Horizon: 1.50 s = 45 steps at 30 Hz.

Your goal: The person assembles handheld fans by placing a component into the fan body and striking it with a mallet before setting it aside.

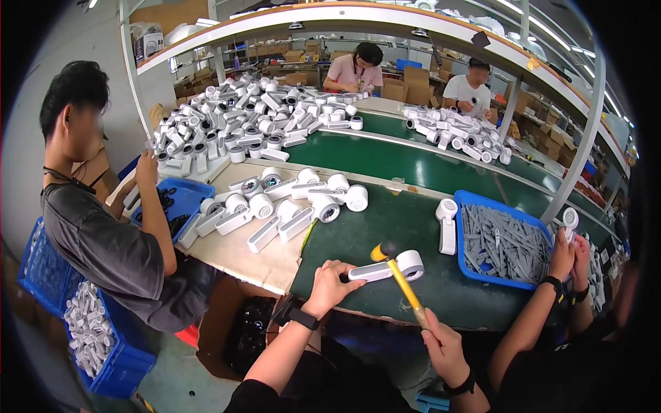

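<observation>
A white handheld fan point(411, 263) with a grey strip along its handle lies on the green bench in front of me. My left hand point(329, 288) is closed round the end of the fan's handle. In my right hand point(444, 345) is a mallet point(407, 288) with a yellow shaft and a yellow-and-black head. The mallet's head is over the fan's handle; whether it touches cannot be made out. To the left, several similar fans point(292, 220) lie in a loose group. Another fan point(447, 226) stands beside a blue tray point(497, 278) of grey strips.
At left, a person point(103, 213) works by a blue tray point(200, 189) of black parts. A co-worker's hands point(568, 258) hold a fan at right. A large heap of fans point(241, 120) covers the far left. Two people sit beyond a green conveyor point(358, 162). A shelf rail point(344, 14) spans overhead.
</observation>
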{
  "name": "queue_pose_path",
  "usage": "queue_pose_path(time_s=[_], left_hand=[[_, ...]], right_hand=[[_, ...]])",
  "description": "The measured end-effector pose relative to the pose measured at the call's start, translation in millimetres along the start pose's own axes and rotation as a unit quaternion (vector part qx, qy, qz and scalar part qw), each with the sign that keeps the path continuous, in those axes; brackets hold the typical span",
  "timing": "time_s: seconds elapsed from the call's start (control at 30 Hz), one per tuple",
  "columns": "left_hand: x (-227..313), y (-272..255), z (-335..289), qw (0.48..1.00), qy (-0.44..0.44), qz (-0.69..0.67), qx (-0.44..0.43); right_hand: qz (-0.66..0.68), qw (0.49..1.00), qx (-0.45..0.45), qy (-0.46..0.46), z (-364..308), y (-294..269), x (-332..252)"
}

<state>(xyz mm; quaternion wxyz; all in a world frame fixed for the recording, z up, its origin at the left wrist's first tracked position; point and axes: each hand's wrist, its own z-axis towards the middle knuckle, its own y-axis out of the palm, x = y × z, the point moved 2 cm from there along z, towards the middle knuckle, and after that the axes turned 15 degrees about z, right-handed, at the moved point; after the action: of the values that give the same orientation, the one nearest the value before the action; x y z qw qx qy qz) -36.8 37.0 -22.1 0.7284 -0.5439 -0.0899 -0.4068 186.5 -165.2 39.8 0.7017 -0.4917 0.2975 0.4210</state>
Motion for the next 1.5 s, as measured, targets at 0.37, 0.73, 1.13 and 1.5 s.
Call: queue_pose_path(time_s=[0.37,0.73,1.13,1.5], left_hand=[[-5,4,-2,0.999,0.012,0.039,0.036],[-5,5,-5,0.999,-0.006,0.031,0.017],[0,1,-5,0.999,0.004,0.036,0.030],[5,-4,-17,0.995,-0.039,-0.093,-0.021]], right_hand=[[-0.012,0.998,-0.058,-0.004,10,11,-2],[0.003,0.999,-0.036,-0.026,6,21,-15],[0.007,1.000,0.021,-0.014,-8,4,2],[0.122,0.990,0.067,0.029,-24,-1,19]])
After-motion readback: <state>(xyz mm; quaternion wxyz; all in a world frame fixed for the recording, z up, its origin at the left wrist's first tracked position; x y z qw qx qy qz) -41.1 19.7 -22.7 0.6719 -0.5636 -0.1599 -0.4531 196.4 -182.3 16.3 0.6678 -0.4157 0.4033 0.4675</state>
